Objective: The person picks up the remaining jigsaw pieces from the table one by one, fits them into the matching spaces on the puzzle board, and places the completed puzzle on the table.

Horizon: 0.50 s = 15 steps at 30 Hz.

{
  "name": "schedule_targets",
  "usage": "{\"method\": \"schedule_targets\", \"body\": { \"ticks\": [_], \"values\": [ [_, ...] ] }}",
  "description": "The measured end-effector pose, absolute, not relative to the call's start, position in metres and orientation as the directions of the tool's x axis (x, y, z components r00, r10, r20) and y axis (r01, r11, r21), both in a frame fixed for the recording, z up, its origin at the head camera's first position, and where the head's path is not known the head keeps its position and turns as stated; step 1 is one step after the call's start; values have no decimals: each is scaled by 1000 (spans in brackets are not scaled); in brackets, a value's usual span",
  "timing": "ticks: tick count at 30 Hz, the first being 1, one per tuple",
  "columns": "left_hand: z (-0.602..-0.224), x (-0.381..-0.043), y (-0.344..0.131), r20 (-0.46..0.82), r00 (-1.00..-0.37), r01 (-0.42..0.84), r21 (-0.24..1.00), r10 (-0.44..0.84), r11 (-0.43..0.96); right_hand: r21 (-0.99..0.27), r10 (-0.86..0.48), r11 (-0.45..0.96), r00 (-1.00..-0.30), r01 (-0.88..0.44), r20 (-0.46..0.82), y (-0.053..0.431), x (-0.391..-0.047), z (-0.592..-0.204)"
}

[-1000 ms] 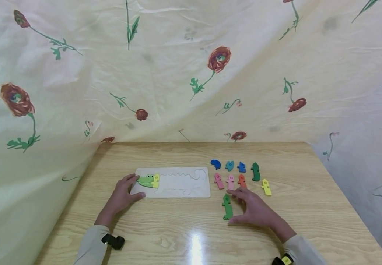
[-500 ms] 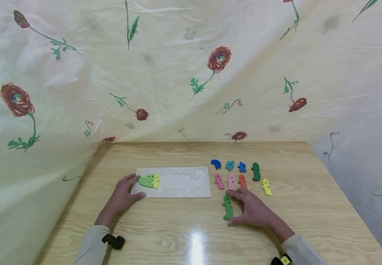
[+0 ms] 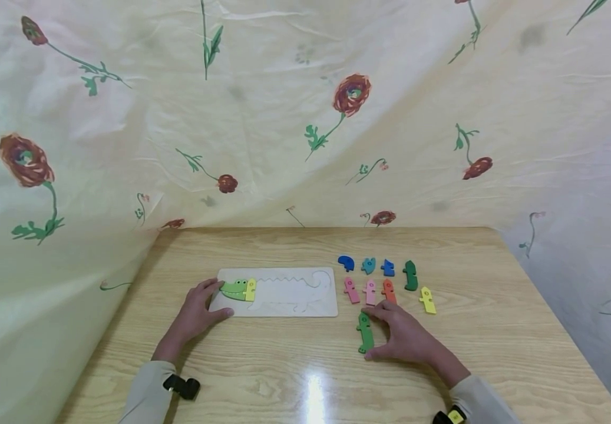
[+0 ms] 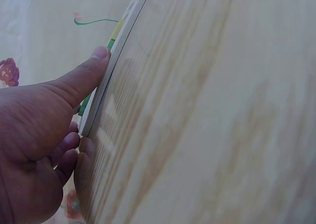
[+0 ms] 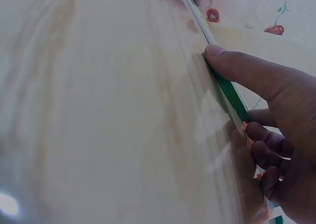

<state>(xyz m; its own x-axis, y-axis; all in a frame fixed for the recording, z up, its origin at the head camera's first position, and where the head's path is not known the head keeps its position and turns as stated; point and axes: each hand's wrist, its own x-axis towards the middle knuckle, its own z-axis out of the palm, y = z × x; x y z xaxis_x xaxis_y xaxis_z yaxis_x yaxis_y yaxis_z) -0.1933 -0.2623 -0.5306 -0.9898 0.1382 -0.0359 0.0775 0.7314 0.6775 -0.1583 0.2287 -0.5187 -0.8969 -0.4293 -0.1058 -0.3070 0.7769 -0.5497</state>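
A pale puzzle board [image 3: 284, 300] lies on the table, with a green crocodile-head piece [image 3: 233, 290] and a yellow piece [image 3: 250, 290] set in its left end. My left hand [image 3: 195, 310] grips the board's left end, the thumb at the near edge and the fingers at the far left corner. In the left wrist view the thumb touches the board's edge. My right hand [image 3: 402, 333] pinches a green leg piece [image 3: 365, 334] lengthwise between thumb and index finger. The piece lies right of the board, at table level. In the right wrist view the green piece [image 5: 229, 91] spans thumb to fingertip.
Loose pieces lie beyond my right hand: blue [image 3: 346, 262], teal [image 3: 369, 265], another blue [image 3: 387, 268], dark green [image 3: 410, 275], two pinks [image 3: 351, 290], an orange [image 3: 388, 290] and a yellow [image 3: 428, 300]. Flowered cloth [image 3: 273, 118] hangs behind the wooden table [image 3: 263, 371].
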Motion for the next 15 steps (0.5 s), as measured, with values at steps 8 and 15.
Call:
{"method": "schedule_targets", "body": {
  "ticks": [8, 15],
  "values": [
    [-531, -193, -262, -27, -990, 85, 677, 140, 731, -554, -432, 771, -897, -314, -93, 228, -157, -518],
    [-532, -193, -262, -30, -990, 82, 675, 138, 734, -556, -423, 773, -901, -304, -96, 228, -157, -518]
  ]
}}
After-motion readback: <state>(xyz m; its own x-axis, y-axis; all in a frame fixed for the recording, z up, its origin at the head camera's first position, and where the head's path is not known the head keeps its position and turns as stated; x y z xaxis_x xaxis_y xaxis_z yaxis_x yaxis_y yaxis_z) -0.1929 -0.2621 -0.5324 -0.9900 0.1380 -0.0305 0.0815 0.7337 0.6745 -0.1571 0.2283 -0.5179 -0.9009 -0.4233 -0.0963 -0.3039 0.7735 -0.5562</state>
